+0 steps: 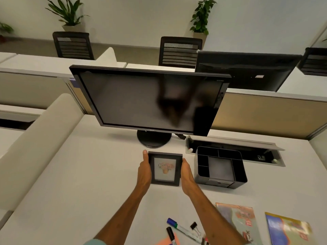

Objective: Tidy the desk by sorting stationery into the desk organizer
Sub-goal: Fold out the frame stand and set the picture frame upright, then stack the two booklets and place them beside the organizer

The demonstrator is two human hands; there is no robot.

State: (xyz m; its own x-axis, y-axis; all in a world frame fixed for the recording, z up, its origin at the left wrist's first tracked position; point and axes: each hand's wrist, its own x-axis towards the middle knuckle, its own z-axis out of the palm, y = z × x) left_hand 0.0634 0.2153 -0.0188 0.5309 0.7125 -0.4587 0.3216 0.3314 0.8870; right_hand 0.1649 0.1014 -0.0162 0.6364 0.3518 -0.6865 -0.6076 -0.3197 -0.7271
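A small black picture frame (165,168) with a flower print is held between both hands in front of the monitor base. My left hand (145,171) grips its left edge, thumb along the side. My right hand (187,174) grips its right edge. The black desk organizer (238,174) with several empty compartments stands just right of the frame. Near the front edge lie a blue-capped marker (180,228), a black marker (171,235), a black binder clip (194,226) and an orange paper (166,242).
A dark monitor (148,99) on a round base (154,139) stands behind the frame. An open cable tray (256,152) lies behind the organizer. Two colourful booklets (242,223) (288,230) lie at the front right. Beige dividers border the desk.
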